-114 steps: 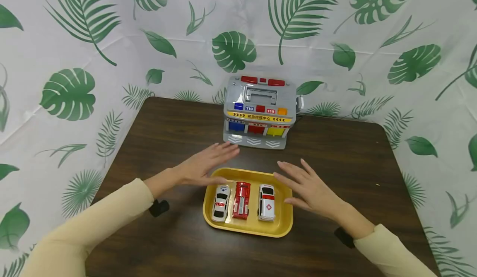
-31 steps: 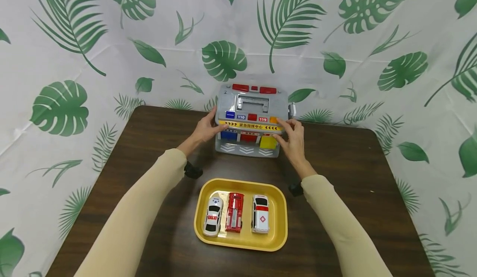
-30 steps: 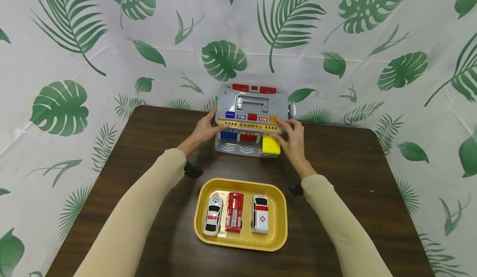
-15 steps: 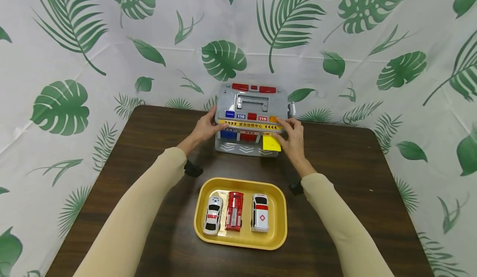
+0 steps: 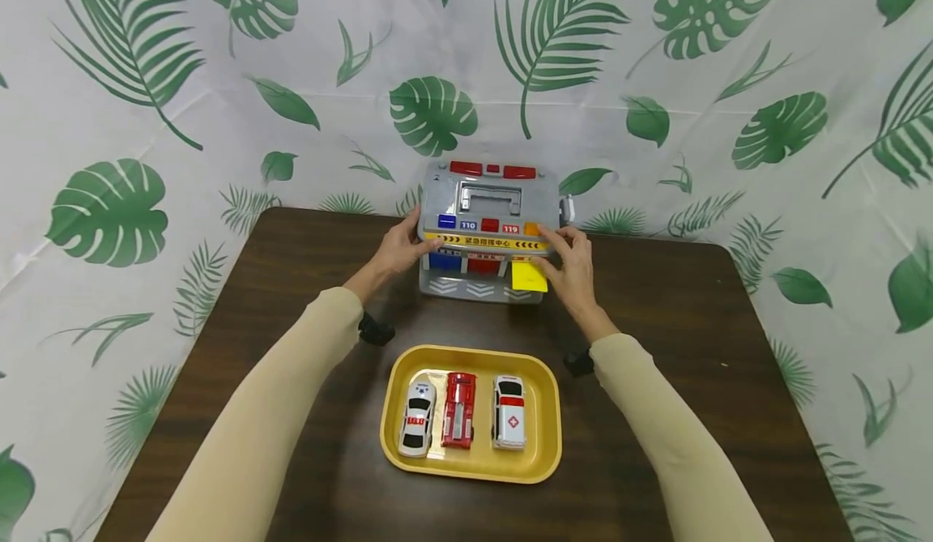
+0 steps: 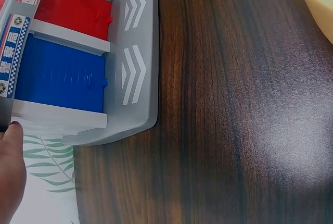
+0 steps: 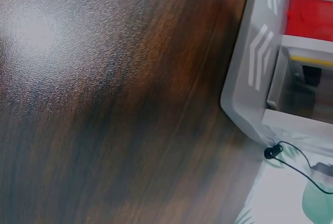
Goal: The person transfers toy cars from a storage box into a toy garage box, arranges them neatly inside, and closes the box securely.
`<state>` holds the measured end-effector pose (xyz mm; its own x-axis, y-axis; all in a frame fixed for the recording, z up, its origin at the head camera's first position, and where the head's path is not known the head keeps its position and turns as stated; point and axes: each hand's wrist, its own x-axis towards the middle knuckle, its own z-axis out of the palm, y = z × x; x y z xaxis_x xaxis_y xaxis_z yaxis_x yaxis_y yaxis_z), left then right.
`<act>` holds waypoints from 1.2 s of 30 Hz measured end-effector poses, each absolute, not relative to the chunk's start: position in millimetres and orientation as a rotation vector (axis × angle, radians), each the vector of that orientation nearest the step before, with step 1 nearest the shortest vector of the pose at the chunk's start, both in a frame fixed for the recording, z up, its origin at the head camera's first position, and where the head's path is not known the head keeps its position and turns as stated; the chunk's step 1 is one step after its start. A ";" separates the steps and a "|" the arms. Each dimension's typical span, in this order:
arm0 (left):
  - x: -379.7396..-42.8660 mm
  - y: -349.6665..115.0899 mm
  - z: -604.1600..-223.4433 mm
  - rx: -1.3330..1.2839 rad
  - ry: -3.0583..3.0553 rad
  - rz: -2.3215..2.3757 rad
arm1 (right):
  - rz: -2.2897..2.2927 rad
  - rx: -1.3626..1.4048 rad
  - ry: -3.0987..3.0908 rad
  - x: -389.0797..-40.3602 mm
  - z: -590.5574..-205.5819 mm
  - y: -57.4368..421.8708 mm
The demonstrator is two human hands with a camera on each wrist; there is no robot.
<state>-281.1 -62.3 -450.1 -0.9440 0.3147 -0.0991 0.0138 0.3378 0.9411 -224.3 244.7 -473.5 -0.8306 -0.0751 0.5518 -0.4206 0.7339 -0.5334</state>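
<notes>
A grey toy garage (image 5: 481, 202) with a carry handle stands at the back of the table. My left hand (image 5: 394, 250) grips its left end, thumb on the front of the yellow-striped roof edge; part of that hand (image 6: 10, 172) shows in the left wrist view. At the right end, my right hand (image 5: 572, 266) pinches the roof edge, forefinger on the orange button (image 5: 536, 229) and thumb below. The yellow door (image 5: 529, 276) is swung up and out, its bay (image 7: 309, 88) exposed in the right wrist view. The blue door (image 6: 60, 75) and red door (image 6: 75, 13) are down.
A gold tray (image 5: 470, 474) lies nearer me, holding a white police car (image 5: 417, 419), a red fire truck (image 5: 459, 411) and a white ambulance (image 5: 509, 412). A leaf-print cloth (image 5: 328, 145) hangs behind the dark wooden table (image 5: 670, 307).
Both hands have gone from above the tray to the garage's ends. The yellow door has swung up and out. Over the last half second the hands have stayed in place.
</notes>
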 end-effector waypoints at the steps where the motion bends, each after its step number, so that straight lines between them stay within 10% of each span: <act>1: -282.0 -62.3 -449.8 0.303 2.337 1.654 | 0.907 0.385 -2.433 -224.9 -471.8 245.4; 14: -282.6 -64.1 -452.8 0.329 2.314 1.699 | 1.148 0.291 -2.394 -191.5 -461.7 251.3; 36: -280.0 -61.3 -452.6 0.321 2.306 1.660 | 1.817 -0.230 -2.408 -17.3 -472.4 207.8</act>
